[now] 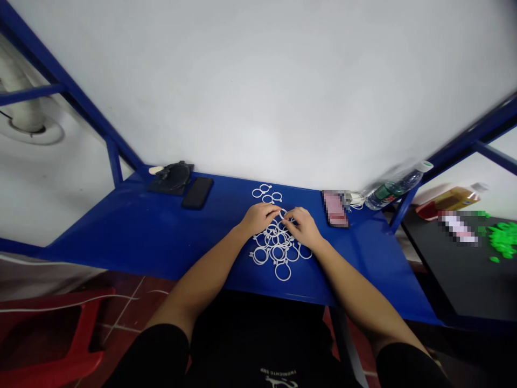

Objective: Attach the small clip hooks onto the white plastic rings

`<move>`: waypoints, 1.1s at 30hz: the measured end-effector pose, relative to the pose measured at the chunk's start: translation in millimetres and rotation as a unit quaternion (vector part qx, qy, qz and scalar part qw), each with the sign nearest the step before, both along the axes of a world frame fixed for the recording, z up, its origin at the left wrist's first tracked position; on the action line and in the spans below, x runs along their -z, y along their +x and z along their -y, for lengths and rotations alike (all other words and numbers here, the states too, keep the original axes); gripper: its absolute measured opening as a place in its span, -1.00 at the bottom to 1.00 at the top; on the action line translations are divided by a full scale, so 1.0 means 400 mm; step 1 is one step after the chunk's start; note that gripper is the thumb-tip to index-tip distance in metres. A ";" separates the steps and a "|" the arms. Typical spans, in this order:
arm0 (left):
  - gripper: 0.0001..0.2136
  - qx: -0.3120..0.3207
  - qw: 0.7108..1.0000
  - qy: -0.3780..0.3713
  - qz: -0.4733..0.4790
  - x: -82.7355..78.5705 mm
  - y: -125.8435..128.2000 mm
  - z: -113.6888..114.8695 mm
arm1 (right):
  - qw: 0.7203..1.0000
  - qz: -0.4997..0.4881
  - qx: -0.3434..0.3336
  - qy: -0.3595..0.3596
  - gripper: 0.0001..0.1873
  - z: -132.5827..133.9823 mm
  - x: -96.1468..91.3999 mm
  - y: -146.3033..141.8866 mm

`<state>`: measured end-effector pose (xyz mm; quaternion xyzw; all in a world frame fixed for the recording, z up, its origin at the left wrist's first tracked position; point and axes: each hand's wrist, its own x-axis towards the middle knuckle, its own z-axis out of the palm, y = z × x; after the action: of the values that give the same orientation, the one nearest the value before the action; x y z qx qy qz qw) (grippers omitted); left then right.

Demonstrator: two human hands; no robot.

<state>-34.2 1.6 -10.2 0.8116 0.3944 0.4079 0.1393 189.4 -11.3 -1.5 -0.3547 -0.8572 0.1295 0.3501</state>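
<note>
Both of my hands are over a heap of thin white plastic rings [273, 238], each with a small tab or clasp, on a blue table. Between my fingertips is one white ring [283, 210], pinched from both sides. My left hand [259, 217] has its fingers together at the ring's left side. On the right side, my right hand [304, 226] curls thumb and fingers onto the ring. A small group of separate rings [264, 188] lies just beyond my hands, toward the wall. My fingers hide part of the held ring and of the heap.
On the blue table [121, 226] lie a black phone [197, 193] and a dark object [173, 178] at left. A lit phone [336, 209], white cable [357, 200] and water bottle [398, 186] are at right. Green pieces [504, 238] lie on a black table beside it.
</note>
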 end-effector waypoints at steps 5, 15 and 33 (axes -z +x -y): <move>-0.86 -0.006 1.000 0.003 -0.008 -0.001 -0.001 0.000 | 1.000 0.002 0.001 0.009 -0.84 -0.003 0.004 0.002; -0.88 -0.012 0.999 -0.030 -0.024 0.003 -0.002 -0.003 | 0.997 -0.005 0.080 0.012 -0.78 -0.008 0.019 0.010; -0.88 0.035 0.992 -0.070 -0.097 0.013 0.001 0.000 | 0.992 0.055 0.111 0.001 -0.70 -0.051 0.047 0.023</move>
<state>-34.0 1.7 -15.2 0.8492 0.4046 0.2933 0.1709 198.6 9.1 -20.3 -0.4535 -0.8306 0.0694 0.3155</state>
